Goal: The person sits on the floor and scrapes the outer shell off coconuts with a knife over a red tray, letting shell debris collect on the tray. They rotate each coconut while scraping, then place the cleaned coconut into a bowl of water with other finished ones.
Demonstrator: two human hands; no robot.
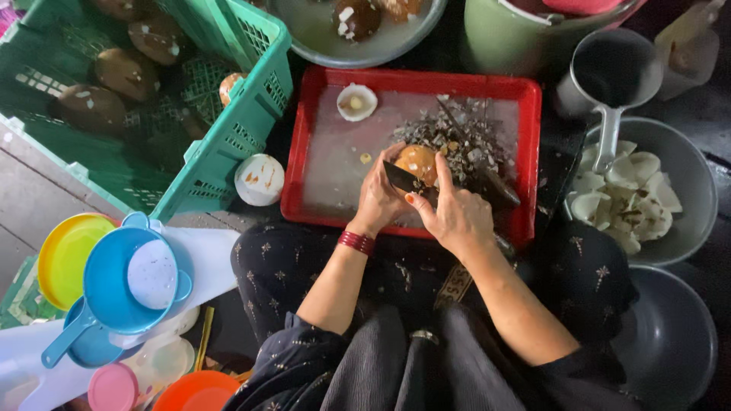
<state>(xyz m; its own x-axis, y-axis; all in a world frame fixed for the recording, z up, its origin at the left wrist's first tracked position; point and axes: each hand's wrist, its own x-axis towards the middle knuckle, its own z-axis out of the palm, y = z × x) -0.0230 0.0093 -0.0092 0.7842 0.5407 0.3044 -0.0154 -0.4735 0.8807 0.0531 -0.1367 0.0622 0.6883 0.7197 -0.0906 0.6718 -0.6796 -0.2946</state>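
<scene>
Work in hand: peeling a round brown-orange fruit (pixel 416 161) over a red tray (pixel 304 152), knife (pixel 402 180) set against its near side.
Left hand (pixel 378 199): closed around the fruit from the left, fingers curled under and over it.
Right hand (pixel 457 213): gripping the knife, thumb forward along the blade, dark blade pointing left across the fruit.
Fruit, place: above the middle of the tray, between both hands, just left of the scrap heap.
Fruit, look: rounded, glossy orange-brown on the exposed top; lower part hidden by hands and blade, so how much skin remains cannot be told.
Done, judged: a good share. Heap of dark scraps (pixel 464 141) piled on the far right of the tray; grey bowl (pixel 689 164) at right holding many white cupped pieces (pixel 624 198); one white half-shell (pixel 356 102) at the tray's far left.
Left, judged: plenty. Green crate (pixel 251 99) at far left with several dark unpeeled fruits (pixel 126 72); far basin (pixel 358 53) with more in cloudy water.
Nearby: white round piece (pixel 259 180) between crate and tray; blue and yellow plastic bowls (pixel 114 278) near left; metal scoop (pixel 613 72) resting over the grey bowl.
Seat: lap in dark patterned cloth, tray just beyond the knees.
</scene>
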